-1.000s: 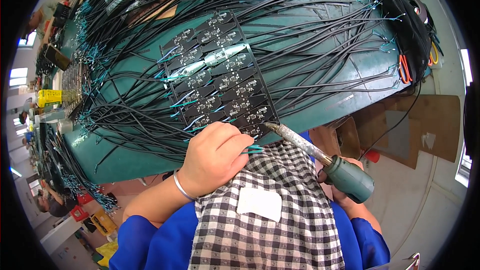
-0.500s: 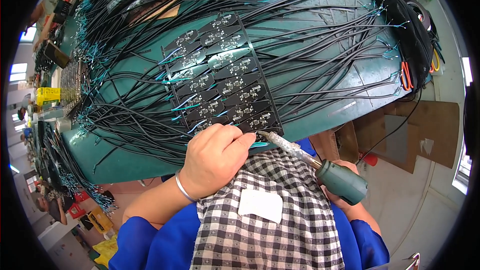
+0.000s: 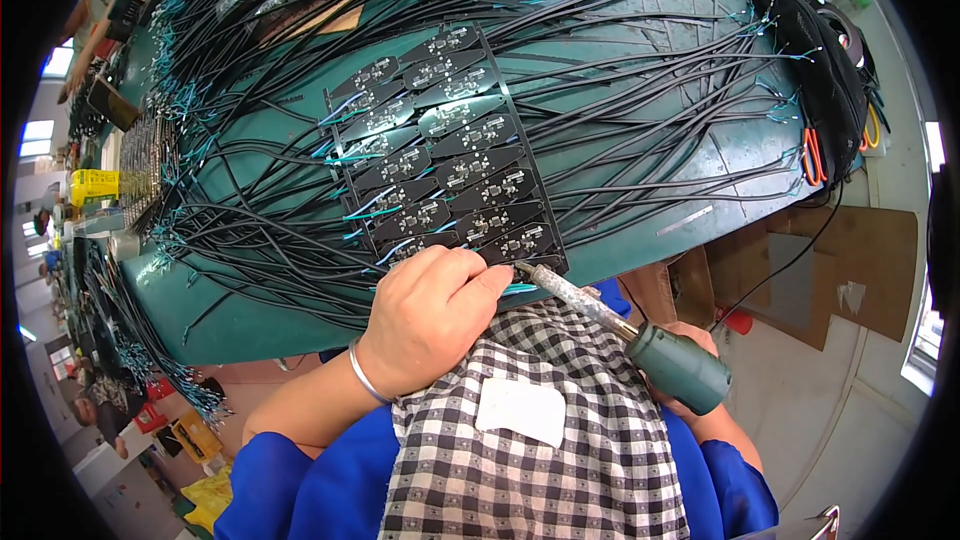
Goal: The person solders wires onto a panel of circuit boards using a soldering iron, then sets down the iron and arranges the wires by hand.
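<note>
My left hand rests at the near edge of a panel of black circuit boards, its thumb and fingers pinched together. Thin teal wires come out beside the thumb, and the fingertips seem closed on one; the exact grip is hidden. In my right hand is a soldering iron with a dark green handle, which partly covers the fingers. The iron points up and left, its tip close to my left thumb at the panel's lowest board. Teal and blue wire ends lie across the panel's left boards.
Black cables with stripped teal ends spread across the green table on both sides of the panel. A black pouch and orange-handled scissors lie at the right edge. Cardboard stands below right. A checkered cloth covers my lap.
The soldering iron's handle has shifted very slightly to the left, while its tip stays by my left thumb. My left hand keeps its place and pinch.
</note>
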`<state>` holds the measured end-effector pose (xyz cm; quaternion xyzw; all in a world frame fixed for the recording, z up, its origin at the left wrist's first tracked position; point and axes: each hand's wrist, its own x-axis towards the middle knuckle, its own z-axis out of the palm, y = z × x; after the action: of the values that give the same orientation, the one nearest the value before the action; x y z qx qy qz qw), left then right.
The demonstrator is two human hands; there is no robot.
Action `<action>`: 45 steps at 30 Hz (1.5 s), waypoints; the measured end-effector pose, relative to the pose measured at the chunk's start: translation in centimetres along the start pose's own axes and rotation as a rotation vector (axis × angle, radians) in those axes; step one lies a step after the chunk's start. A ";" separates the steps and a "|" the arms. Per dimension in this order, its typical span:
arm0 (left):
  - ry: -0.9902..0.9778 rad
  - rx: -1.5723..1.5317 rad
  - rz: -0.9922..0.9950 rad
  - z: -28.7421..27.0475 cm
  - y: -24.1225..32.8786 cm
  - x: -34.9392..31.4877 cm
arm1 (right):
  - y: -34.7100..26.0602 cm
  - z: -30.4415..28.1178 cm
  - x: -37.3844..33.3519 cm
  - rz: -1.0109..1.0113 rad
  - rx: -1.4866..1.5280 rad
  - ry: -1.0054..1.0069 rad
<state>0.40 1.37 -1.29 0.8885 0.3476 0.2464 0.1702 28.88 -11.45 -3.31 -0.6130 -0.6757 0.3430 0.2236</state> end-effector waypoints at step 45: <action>0.033 0.058 0.036 -1.3 -2.9 1.6 | 0.7 -1.5 3.8 -0.028 0.338 -0.052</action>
<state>-0.82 4.64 -1.10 0.8950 0.3416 0.2538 0.1340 29.86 -7.38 -3.29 -0.5481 -0.6226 0.4641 0.3108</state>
